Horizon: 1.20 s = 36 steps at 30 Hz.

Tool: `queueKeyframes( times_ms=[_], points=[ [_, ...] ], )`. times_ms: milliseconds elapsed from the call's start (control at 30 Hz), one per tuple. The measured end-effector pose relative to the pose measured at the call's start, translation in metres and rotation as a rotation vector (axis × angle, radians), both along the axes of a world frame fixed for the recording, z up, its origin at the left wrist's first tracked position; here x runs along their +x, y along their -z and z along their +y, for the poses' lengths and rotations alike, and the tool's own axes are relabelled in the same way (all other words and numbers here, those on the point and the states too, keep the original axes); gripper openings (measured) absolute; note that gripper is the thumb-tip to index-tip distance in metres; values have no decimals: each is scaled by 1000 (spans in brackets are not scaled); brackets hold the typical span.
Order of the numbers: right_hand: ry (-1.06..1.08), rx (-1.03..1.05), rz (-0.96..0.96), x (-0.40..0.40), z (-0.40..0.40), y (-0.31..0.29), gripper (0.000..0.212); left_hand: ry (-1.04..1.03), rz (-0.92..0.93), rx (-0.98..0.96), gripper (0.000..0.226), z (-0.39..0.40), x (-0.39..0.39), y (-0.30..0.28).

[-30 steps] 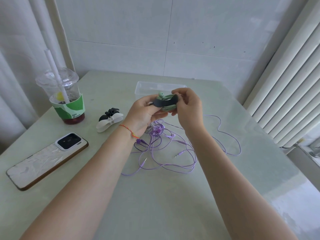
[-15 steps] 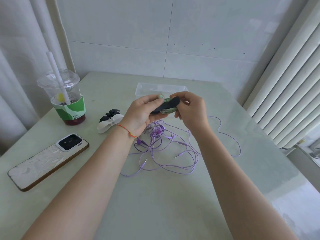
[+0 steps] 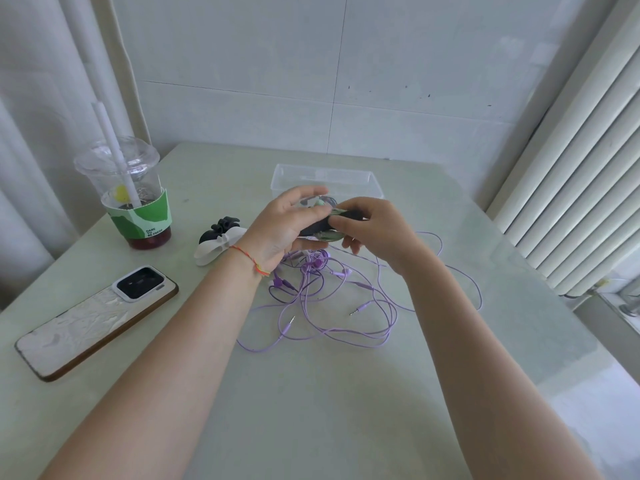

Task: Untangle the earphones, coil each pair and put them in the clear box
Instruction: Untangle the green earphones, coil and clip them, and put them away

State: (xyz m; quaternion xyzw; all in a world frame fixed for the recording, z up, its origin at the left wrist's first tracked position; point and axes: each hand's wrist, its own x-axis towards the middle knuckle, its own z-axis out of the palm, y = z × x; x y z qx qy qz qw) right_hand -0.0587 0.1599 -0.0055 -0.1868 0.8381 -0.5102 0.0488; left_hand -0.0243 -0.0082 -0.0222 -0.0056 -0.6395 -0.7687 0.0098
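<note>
Green earphone cord, wound into a small coil [image 3: 330, 233] and wrapped by a black strap [image 3: 317, 227], sits between the person's two hands above the table [image 3: 311, 393]. The left hand [image 3: 280, 230] cradles the coil from the left, its thumb pressed on top near the strap and its fingers curled behind; a mint earbud [image 3: 321, 202] shows just past those fingers. The right hand [image 3: 372, 226] pinches the right end of the coil and strap with thumb and fingertips curled in. A red string bracelet [image 3: 247, 259] circles the left wrist.

Directly under both hands, resting on the table, lies a loose tangle of purple earphones [image 3: 332, 299], its loops spreading toward the right and its metal plugs pointing outward. The clear box [image 3: 325, 178] stands on the table just beyond the hands, toward the wall; whether anything is inside cannot be told.

Left of the hands lie black and white cable ties [image 3: 220, 239] in a small heap. Farther left stand a lidded plastic cup [image 3: 130, 188] with a straw and green sleeve, and a phone [image 3: 93, 320] lying face down.
</note>
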Motion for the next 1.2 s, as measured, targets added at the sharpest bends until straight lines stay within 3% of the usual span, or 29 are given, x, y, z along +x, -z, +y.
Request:
queueKeyframes(
  times_ms=[133, 333, 600, 867, 1200],
  points=[
    [23, -26, 1, -2, 0, 1, 14, -145, -4, -155, 10, 0, -2, 1],
    [79, -74, 14, -1, -1, 1, 7, -216, 10, -243, 12, -7, -4, 4],
    [143, -57, 64, -3, -5, 4, 9, -270, 51, -230, 9, -8, -8, 8],
    [141, -131, 18, -3, -4, 4, 12, -156, -26, -58, 11, -11, -4, 5],
    [147, -118, 36, -1, -4, 2, 10, -277, -2, -24, 12, -9, -7, 6]
  ],
)
